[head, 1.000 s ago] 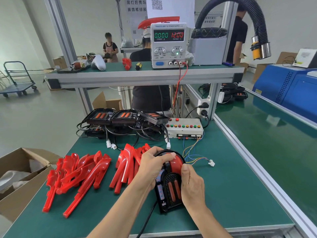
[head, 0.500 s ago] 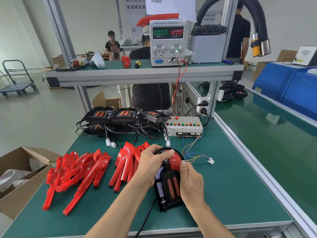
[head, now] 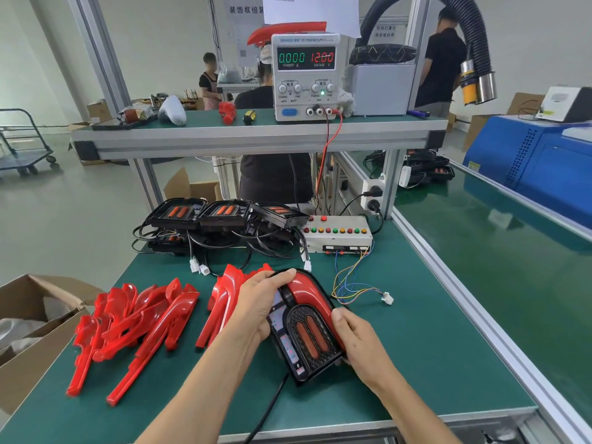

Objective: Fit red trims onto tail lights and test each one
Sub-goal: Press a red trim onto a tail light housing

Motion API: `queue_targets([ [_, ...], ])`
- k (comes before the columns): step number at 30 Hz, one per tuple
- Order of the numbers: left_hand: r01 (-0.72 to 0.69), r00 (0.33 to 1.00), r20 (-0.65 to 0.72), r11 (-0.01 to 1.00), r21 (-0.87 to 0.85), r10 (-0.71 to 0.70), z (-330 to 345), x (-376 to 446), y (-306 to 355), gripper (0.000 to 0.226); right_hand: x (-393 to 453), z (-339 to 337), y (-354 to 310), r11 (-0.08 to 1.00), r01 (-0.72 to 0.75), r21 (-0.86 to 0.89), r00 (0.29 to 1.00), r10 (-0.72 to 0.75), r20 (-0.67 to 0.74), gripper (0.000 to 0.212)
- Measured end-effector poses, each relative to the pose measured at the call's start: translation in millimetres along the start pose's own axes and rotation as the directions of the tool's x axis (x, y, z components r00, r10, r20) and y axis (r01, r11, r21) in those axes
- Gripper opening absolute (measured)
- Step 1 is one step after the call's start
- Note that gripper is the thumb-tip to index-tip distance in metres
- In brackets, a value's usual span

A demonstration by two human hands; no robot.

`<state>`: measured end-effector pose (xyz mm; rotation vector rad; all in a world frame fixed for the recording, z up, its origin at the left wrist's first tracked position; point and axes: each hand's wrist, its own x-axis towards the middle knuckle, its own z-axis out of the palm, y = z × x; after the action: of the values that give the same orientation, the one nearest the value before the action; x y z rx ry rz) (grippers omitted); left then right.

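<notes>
A black tail light point(head: 304, 341) with two orange lenses lies on the green bench point(head: 416, 363), a curved red trim point(head: 309, 291) seated over its top and right edge. My left hand point(head: 256, 302) grips the light's left side, fingers over the top of the trim. My right hand point(head: 355, 341) presses on the lower right edge. Loose red trims point(head: 134, 318) lie in a pile at the left, and a few more red trims point(head: 224, 299) sit just beside my left hand. Three more tail lights point(head: 224, 213) with tangled cables sit at the back.
A button test box point(head: 336, 235) with coloured wires and a white plug point(head: 387, 298) lies behind my hands. The power supply point(head: 306, 75) on the shelf reads 0.000 and 12.00. An open cardboard box point(head: 32, 331) stands at the left. People work behind the bench.
My hands have shifted slightly on the light: the left fingers slid over the trim's top and the right hand moved down along the right edge. The trim sits closer onto the housing.
</notes>
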<state>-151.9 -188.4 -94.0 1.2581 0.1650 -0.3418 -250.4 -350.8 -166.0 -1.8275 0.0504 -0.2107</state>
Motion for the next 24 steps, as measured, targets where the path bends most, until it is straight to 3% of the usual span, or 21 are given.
queue_targets([
  [4,0.066,0.998,0.002,0.996,-0.056,-0.066,-5.0,6.4,3.3,0.025,-2.6,0.1,-3.4,0.979,-0.034,0.201,0.999,0.031,0.02,0.039],
  [9,0.088,0.996,0.004,0.993,-0.08,-0.088,1.9,12.6,-2.6,0.032,-3.5,4.3,-0.8,0.96,-0.051,0.274,0.995,0.074,-0.073,0.041],
  [13,0.098,0.995,0.009,0.992,-0.084,-0.098,5.2,15.3,-4.6,0.042,-3.3,3.4,-1.7,0.898,-0.089,0.43,0.992,0.117,-0.04,0.036],
  [19,0.105,0.994,0.004,0.99,-0.09,-0.105,6.2,15.8,-4.9,0.054,-3.1,5.8,-3.8,0.885,-0.09,0.457,0.987,0.139,-0.076,0.036],
  [24,0.056,0.998,0.019,0.998,-0.041,-0.055,5.1,11.4,1.3,0.029,-2.6,5.4,-1.1,0.916,-0.126,0.382,0.986,0.158,-0.055,0.04],
])
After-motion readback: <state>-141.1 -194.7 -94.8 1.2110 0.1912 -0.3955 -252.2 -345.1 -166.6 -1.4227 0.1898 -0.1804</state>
